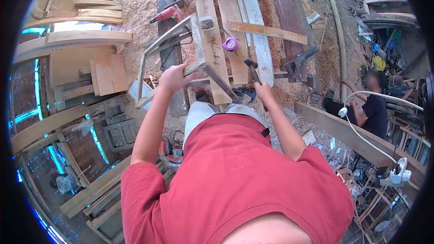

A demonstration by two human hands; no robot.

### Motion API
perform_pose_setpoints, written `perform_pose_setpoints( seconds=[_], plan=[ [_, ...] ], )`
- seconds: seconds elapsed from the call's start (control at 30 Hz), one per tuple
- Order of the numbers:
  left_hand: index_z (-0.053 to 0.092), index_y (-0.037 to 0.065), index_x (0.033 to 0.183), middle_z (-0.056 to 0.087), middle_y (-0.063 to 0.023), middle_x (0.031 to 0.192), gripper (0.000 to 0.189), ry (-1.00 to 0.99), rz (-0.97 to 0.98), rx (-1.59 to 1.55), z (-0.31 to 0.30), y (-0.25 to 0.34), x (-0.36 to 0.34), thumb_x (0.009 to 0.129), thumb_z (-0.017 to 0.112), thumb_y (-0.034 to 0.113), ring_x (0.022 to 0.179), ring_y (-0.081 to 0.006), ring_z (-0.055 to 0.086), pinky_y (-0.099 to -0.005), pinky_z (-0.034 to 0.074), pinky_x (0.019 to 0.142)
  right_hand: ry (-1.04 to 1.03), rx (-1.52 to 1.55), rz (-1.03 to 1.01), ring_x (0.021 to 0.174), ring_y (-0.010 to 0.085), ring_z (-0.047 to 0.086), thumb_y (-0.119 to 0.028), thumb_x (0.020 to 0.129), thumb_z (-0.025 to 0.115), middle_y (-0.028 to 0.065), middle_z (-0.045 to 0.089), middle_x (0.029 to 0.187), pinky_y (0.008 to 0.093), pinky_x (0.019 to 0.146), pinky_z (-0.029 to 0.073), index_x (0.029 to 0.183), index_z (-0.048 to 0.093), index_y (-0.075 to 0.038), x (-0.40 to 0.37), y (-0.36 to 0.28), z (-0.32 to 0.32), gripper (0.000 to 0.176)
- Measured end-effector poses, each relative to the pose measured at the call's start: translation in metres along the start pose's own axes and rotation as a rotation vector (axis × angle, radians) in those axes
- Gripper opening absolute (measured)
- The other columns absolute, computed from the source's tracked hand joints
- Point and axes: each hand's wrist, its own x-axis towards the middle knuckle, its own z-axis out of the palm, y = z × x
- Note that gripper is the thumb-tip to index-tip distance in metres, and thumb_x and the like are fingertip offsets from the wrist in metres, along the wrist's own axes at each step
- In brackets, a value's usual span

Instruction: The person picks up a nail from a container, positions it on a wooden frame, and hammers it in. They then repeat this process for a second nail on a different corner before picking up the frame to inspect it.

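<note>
Head cam: left hand (174, 77) clenched on the near rail of the wooden frame (199, 40), which stands tilted on edge over the planks (235, 27), long axis running from lower left up and away from me; right hand (263, 91) is closed round the hammer (252, 68), head pointing away, just right of the frame. The floor is sawdust (140, 4), with a red drill (168, 14) and pink tape measure (230, 44) near and a seated person (374, 108) well off right. The frame is grey, weathered, open rectangle.
</note>
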Motion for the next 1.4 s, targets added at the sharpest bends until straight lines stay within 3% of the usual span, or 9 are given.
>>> perform_pose_setpoints(
  seconds=[0.23, 0.5, 0.63, 0.7, 0.83, 0.93, 1.13, 1.23, 1.4],
  plan=[
    [0.076, 0.001, 0.107, 0.073, -0.023, 0.084, 0.045, 0.169, -0.115, -0.209, -0.004, -0.022, -0.027, 0.097, 0.075, 0.045, 0.081, -0.0427, 0.072, -0.0464, 0.056, 0.074, 0.051, -0.163, -0.009, 0.116, 0.0512, 0.069, -0.033, 0.1, 0.058, 0.0351, 0.071, 0.121, 0.057, 0.104, 0.053, 0.119, 0.066, 0.005, 0.096, -0.04, 0.033, 0.043],
    [0.076, 0.0, 0.111, 0.074, -0.0159, 0.08, 0.042, 0.225, -0.286, -0.43, 0.023, -0.029, -0.068, 0.101, 0.072, 0.041, 0.073, -0.0278, 0.071, -0.0402, 0.055, 0.072, 0.102, -0.301, -0.132, 0.117, 0.0497, 0.068, -0.025, 0.101, 0.064, 0.0294, 0.072, 0.122, 0.0558, 0.103, 0.053, 0.125, 0.064, 0.003, 0.147, -0.029, 0.08, 0.036],
    [0.074, -0.002, 0.113, 0.073, -0.0129, 0.079, 0.048, 0.223, -0.326, -0.494, 0.029, -0.026, -0.084, 0.104, 0.069, 0.044, 0.071, -0.0228, 0.067, -0.0384, 0.054, 0.071, -0.045, 0.115, -0.354, 0.113, 0.0327, 0.072, -0.034, 0.105, 0.066, 0.0207, 0.075, 0.118, 0.0446, 0.101, 0.055, 0.131, 0.067, 0.0, 0.101, -0.066, 0.062, 0.044],
    [0.074, -0.003, 0.113, 0.071, -0.0106, 0.075, 0.053, 0.238, -0.323, -0.518, 0.033, -0.028, -0.092, 0.105, 0.067, 0.049, 0.068, -0.02, 0.065, -0.0372, 0.053, 0.068, -0.37, 0.367, -0.437, 0.111, 0.031, 0.072, -0.038, 0.107, 0.063, 0.0201, 0.073, 0.117, 0.0404, 0.099, 0.054, 0.132, 0.068, -0.001, 0.052, -0.098, 0.04, 0.045],
    [0.072, -0.002, 0.111, 0.061, -0.0035, 0.07, 0.061, 0.156, -0.37, -0.739, 0.042, -0.037, -0.108, 0.11, 0.056, 0.057, 0.062, -0.0129, 0.059, -0.0326, 0.046, 0.059, -0.615, 0.124, -0.774, 0.103, 0.0314, 0.072, -0.043, 0.109, 0.06, 0.0192, 0.074, 0.111, 0.042, 0.09, 0.055, 0.125, 0.069, -0.001, -0.063, -0.178, -0.011, 0.046],
    [0.068, -0.001, 0.101, 0.056, -0.0003, 0.067, 0.061, 0.15, -0.292, -0.83, 0.04, -0.031, -0.121, 0.113, 0.049, 0.056, 0.06, -0.0104, 0.055, -0.0306, 0.043, 0.056, -0.461, -0.047, -0.915, 0.092, 0.0216, 0.068, -0.042, 0.108, 0.062, 0.0167, 0.07, 0.099, 0.0398, 0.083, 0.052, 0.115, 0.067, 0.0, -0.102, -0.195, -0.004, 0.043],
    [0.059, 0.001, 0.089, 0.054, -0.0016, 0.064, 0.059, 0.082, -0.133, -0.855, 0.027, -0.032, -0.151, 0.116, 0.042, 0.051, 0.059, -0.0126, 0.055, -0.032, 0.044, 0.056, -0.472, 0.09, -0.737, 0.072, 0.02, 0.062, -0.045, 0.108, 0.061, 0.0143, 0.062, 0.075, 0.0396, 0.069, 0.049, 0.099, 0.067, 0.0, -0.156, -0.204, 0.014, 0.047],
    [0.06, 0.0, 0.09, 0.054, -0.0034, 0.064, 0.059, 0.012, -0.081, -0.792, 0.018, -0.04, -0.169, 0.116, 0.042, 0.05, 0.058, -0.0143, 0.055, -0.0334, 0.045, 0.057, -0.426, 0.094, -0.72, 0.066, 0.0341, 0.066, -0.052, 0.106, 0.06, 0.0183, 0.067, 0.073, 0.0433, 0.065, 0.052, 0.103, 0.073, -0.001, -0.186, -0.193, 0.024, 0.052],
    [0.065, -0.003, 0.097, 0.056, -0.0058, 0.065, 0.06, -0.129, -0.005, -0.815, 0.003, -0.048, -0.197, 0.115, 0.044, 0.05, 0.059, -0.0167, 0.056, -0.0355, 0.047, 0.059, -0.16, 0.111, -0.767, 0.059, 0.0332, 0.062, -0.049, 0.106, 0.063, 0.0199, 0.062, 0.068, 0.0417, 0.059, 0.049, 0.098, 0.073, -0.002, -0.245, -0.17, 0.047, 0.048]
  ],
)
